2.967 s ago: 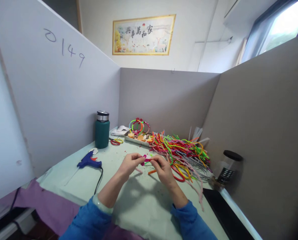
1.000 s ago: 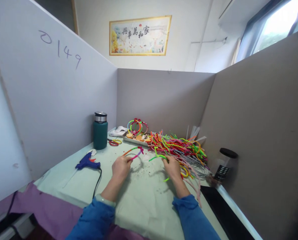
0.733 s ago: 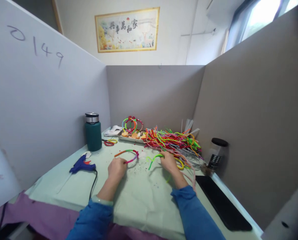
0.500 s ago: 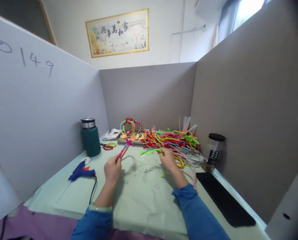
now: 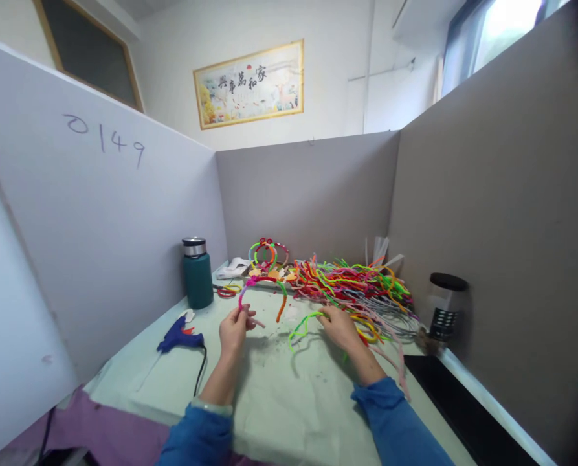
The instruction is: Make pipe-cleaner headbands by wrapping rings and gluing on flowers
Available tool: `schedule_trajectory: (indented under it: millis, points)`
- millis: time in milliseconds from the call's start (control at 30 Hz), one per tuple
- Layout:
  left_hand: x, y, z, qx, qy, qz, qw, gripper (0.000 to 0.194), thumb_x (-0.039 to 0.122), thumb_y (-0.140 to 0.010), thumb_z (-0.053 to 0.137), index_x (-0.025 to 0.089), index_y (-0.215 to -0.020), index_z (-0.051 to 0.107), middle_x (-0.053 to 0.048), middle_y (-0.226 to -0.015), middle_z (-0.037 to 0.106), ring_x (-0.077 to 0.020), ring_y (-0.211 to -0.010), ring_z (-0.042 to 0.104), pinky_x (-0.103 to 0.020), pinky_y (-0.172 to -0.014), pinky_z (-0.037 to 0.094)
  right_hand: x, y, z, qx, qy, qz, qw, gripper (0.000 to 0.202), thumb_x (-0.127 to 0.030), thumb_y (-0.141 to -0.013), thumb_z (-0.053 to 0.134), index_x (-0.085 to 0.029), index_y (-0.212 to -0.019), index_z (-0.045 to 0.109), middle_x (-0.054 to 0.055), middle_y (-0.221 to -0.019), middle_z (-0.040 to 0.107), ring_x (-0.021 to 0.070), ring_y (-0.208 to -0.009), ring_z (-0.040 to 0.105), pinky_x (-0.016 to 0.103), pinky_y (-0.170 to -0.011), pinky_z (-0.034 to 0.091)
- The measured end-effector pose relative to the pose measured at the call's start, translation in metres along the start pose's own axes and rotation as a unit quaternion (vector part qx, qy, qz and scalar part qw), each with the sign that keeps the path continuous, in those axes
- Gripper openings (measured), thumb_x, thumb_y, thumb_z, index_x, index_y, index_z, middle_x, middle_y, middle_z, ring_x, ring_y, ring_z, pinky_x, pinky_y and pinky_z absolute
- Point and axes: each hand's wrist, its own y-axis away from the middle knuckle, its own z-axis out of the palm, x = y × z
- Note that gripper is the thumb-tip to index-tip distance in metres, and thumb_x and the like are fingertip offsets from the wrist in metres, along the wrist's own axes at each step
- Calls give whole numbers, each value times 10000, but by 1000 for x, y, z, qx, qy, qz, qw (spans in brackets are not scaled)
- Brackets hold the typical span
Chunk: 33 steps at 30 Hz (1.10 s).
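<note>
My left hand (image 5: pixel 233 331) is closed on one end of a multicolored headband (image 5: pixel 285 295), which arches up and over to the right. Purple, pink, red, green and orange fuzzy wrapping covers the band, with a pink knot-like piece on its upper left. A pale strand sticks out beside the left fingers. Opposite it, my right hand (image 5: pixel 341 329) pinches bright green pipe cleaners (image 5: pixel 299 331); their bent ends hang to the left above the table. The two hands are apart, and the headband does not touch the green strands.
Behind the hands lie a heap of colorful pipe cleaners (image 5: pixel 347 281) and a tray with finished-looking hoops (image 5: pixel 265 254). To the left are a teal bottle (image 5: pixel 198 278), scissors (image 5: pixel 228 291) and a blue glue gun (image 5: pixel 179 335) with its cord. A black-lidded jar (image 5: pixel 444 310) and black slab (image 5: pixel 456 404) are right.
The headband has turned in my left hand, from narrow and edge-on to a wide arch. My right hand still holds the green pipe cleaners, which now droop lower. The camera view has shifted left.
</note>
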Motion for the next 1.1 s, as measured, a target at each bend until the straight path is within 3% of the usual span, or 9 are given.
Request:
schedule_trajectory:
  millis: [100, 200, 300, 433, 533, 733, 967, 1100]
  points:
    - [-2, 0, 0, -5, -8, -13, 1000, 469, 445, -672, 644, 69, -952, 655, -84, -735, 681, -92, -482, 552, -278, -533, 520, 5, 0, 5, -17, 1, -3, 1000, 380, -67, -732, 462, -200, -1006, 689, 74, -1084, 636, 197, -1011, 564, 253, -840, 375]
    - [-1, 0, 0, -14, -8, -8, 1000, 454, 438, -682, 628, 74, -954, 653, -88, -753, 685, -106, -507, 582, -269, -532, 515, 6, 1, 6, -14, -14, -17, 1000, 463, -29, -693, 434, -199, -1054, 670, 66, -1144, 603, 188, -1050, 550, 250, -872, 375]
    - [1, 2, 1, -15, -11, 0, 1000, 464, 461, -677, 626, 77, -933, 665, -86, -742, 683, -109, -503, 581, -263, -517, 508, -1, 1, 1, 36, -53, -22, 998, 355, -101, -777, 412, -184, -998, 678, 66, -1072, 635, 189, -1011, 567, 266, -872, 388]
    - [2, 4, 3, -44, -26, 30, 998, 515, 507, -668, 631, 87, -965, 677, -64, -696, 675, -94, -468, 539, -242, -477, 485, -18, 4, -1, 89, -132, -70, 985, 301, -325, -875, 429, -172, -955, 676, 91, -1002, 661, 203, -904, 586, 297, -834, 416]
    - [2, 5, 5, -78, -46, 54, 994, 521, 525, -688, 615, 95, -975, 683, -48, -672, 665, -80, -422, 504, -222, -429, 446, -32, 7, 4, 60, -199, -104, 973, 313, -388, -856, 478, -177, -996, 663, 80, -997, 667, 188, -809, 594, 286, -755, 439]
    - [3, 9, 7, -122, -48, 60, 990, 519, 506, -711, 604, 97, -1026, 667, -33, -655, 647, -79, -386, 499, -208, -384, 407, -44, 14, 11, -7, -260, -82, 962, 361, -417, -888, 415, -175, -757, 648, -3, -574, 576, 145, -543, 515, 246, -546, 381]
    - [4, 10, 7, -107, -43, 100, 988, 422, 454, -733, 601, 125, -982, 692, -51, -744, 675, -98, -496, 576, -231, -532, 488, -40, 13, 16, 2, -277, -91, 957, 303, -382, -863, 454, -165, -932, 654, 26, -697, 647, 147, -563, 525, 236, -513, 376]
    - [3, 9, 8, -99, -30, 113, 988, 423, 444, -731, 610, 144, -1020, 683, -46, -745, 686, -123, -581, 603, -263, -620, 519, -43, 15, 16, 2, -266, -89, 960, 292, -364, -864, 448, -171, -912, 662, 27, -710, 648, 150, -590, 543, 237, -541, 396]
